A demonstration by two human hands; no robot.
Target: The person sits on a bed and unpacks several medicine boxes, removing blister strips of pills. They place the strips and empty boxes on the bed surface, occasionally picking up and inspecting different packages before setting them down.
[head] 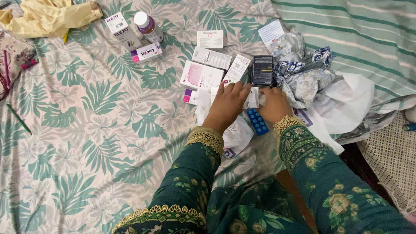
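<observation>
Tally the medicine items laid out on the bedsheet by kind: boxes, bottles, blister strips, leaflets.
Cartons: 8 (two white ones and a pink-striped one by the bottle; five in the middle, including a pink-and-white carton and a black carton)
Bottles: 1, white cap
Blister strips: 1, blue, between the left hand and right hand
Loose leaflets: 1
Total: 11

1. A white folded paper leaflet (253, 98) lies flat on the bedsheet just below centre-right, partly covered by both hands.
2. A blue blister strip of pills (257, 121) lies flat at the leaflet's 6 o'clock, tilted diagonally, between the two wrists.
3. A black medicine box (262, 70) lies flat at the leaflet's 12 o'clock.
</observation>
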